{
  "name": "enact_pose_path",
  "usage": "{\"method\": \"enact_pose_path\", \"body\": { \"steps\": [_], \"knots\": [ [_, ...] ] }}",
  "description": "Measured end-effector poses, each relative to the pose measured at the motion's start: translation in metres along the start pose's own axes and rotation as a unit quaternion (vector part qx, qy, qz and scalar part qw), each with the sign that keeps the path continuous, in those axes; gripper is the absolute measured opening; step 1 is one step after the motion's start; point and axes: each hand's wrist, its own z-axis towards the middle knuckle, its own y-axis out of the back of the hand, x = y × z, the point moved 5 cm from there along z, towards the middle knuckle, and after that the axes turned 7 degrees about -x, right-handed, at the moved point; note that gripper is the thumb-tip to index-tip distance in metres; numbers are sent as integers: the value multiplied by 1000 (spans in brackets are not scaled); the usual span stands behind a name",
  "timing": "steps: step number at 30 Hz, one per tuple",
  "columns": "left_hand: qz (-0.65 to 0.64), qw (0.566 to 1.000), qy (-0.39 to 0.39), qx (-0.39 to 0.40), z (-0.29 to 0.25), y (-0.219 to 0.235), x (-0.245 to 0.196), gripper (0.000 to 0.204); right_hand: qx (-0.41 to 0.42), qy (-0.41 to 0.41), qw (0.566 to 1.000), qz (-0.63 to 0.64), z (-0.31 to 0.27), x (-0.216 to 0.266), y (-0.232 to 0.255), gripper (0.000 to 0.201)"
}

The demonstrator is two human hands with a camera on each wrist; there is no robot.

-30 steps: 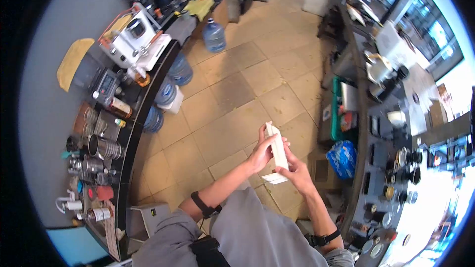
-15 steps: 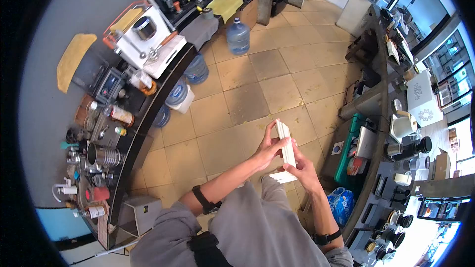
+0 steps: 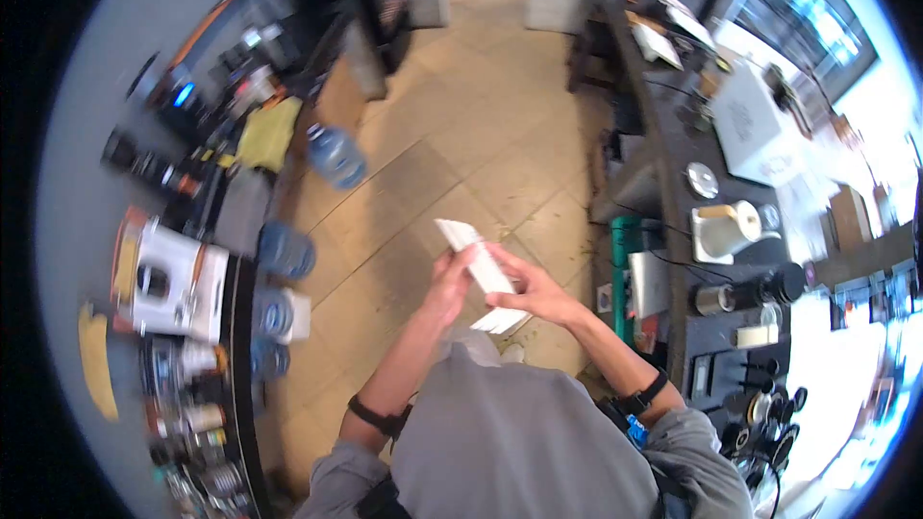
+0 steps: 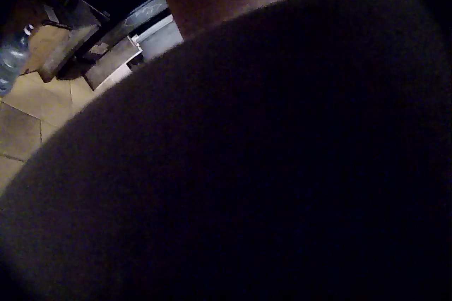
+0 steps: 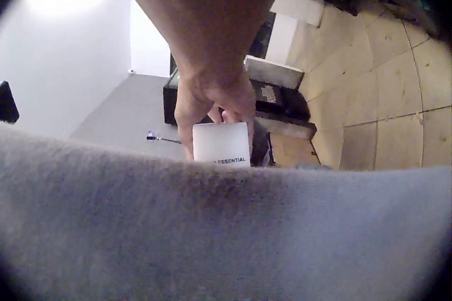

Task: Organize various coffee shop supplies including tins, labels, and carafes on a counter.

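Note:
Both hands hold a stack of thin white cards (image 3: 488, 271) in front of the body, tilted with its far end to the left. My left hand (image 3: 447, 288) grips the stack's left side. On the other side my right hand (image 3: 540, 293) holds the near part, thumb on top and fingers along the edge. In the right wrist view the right hand (image 5: 212, 100) is around a white end face (image 5: 220, 144) with the printed word "ESSENTIAL". A dark sleeve fills most of the left wrist view, and the left hand is hidden there.
A tiled floor (image 3: 452, 135) runs between two counters. Along the left stand an espresso machine (image 3: 178, 279), a yellow cloth (image 3: 269, 133) and several blue water jugs (image 3: 336, 156). The right counter bears a white kettle (image 3: 733, 228) and a white box (image 3: 755, 120); below is a green crate (image 3: 620, 269).
The head view has swung, so the left counter sits lower and the jugs further left. Both hands and the white stack have shifted left in view, and the stack now tilts further leftward.

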Motion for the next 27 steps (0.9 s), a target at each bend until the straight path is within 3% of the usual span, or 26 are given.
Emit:
{"method": "enact_pose_path", "body": {
  "steps": [6, 16, 18, 27],
  "knots": [
    [70, 991, 74, 92, 129, -48, 7, 42, -78, 39, 996, -10, 70, 6, 98, 85],
    [77, 956, 201, 197, 365, -156, -22, 45, -259, 4, 966, 3, 209, 65, 250, 80],
    [99, 938, 231, 239, 397, -176, -25, 43, -308, 43, 950, 12, 228, 70, 273, 79],
    [160, 878, 304, 332, 517, -265, 1, 48, -433, 11, 901, 25, 263, 102, 401, 78]
  ]
}}
